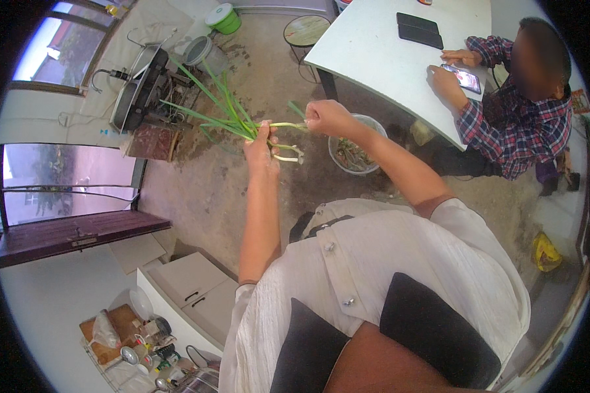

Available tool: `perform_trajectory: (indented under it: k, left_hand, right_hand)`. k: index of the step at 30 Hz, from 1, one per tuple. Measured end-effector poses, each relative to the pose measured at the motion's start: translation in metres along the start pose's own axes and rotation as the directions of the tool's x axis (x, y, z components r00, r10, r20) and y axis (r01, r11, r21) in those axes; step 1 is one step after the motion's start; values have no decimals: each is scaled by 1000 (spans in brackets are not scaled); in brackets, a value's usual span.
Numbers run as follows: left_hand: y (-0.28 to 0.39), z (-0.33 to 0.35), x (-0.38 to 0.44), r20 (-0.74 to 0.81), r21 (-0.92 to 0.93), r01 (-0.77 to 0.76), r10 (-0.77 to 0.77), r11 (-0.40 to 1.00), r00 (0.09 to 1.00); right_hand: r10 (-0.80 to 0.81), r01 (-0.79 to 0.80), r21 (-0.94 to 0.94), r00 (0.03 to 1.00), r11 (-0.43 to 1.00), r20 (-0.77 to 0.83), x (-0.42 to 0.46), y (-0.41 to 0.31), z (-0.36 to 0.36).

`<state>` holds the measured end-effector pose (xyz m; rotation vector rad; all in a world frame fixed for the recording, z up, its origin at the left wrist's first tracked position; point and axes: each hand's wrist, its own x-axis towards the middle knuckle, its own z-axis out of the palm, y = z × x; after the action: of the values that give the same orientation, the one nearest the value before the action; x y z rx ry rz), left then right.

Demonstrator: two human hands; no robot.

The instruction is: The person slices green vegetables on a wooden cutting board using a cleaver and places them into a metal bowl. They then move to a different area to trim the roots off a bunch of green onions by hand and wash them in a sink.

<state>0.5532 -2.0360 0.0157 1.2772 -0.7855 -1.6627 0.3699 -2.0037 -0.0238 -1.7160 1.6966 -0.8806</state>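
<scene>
A small bunch of green onions point(231, 105) is gripped in my left hand point(261, 150), their long leaves fanning out to the left. Pale stems with root ends point(290, 158) stick out on the right of that hand. My right hand point(330, 118), fingers closed, pinches the end of one stem that reaches across from the bunch. A short piece of green leaf point(296, 109) shows beside these fingers; whether they hold it too, I cannot tell. Below my right forearm, a pale plastic bucket point(332, 159) on the floor contains plant scraps point(351, 153).
A white table point(368, 54) is at upper right, bearing a dark tablet-like case point(419, 30). There a person in a plaid shirt point(496, 123) touches a phone point(462, 78). Back left are a sink point(140, 88), a grey bucket point(206, 55), a green bucket point(226, 22) and a round stool point(306, 30).
</scene>
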Motion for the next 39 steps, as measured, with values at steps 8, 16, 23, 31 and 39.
perform_trajectory:
  k: [8,16,23,31,39]
  left_hand:
    - [-5,-6,0,-6,16,-4,4,1000,1000]
    - [-14,-4,-4,-49,84,-38,43,996,998]
    - [-13,-3,-7,-78,108,-49,58,993,995]
    - [-15,-9,-4,-46,132,-87,94,987,995]
    - [27,-44,8,-110,87,-226,235,970,966]
  right_hand:
    - [-109,98,-119,989,988,-97,-24,36,2]
    - [-18,-8,-281,996,960,-89,-39,73,0]
    - [109,-128,-315,991,940,-78,-55,100,-7]
    - [144,-170,-279,983,945,-111,-61,119,-4]
    - [282,-315,-341,949,886,-142,-93,181,-9]
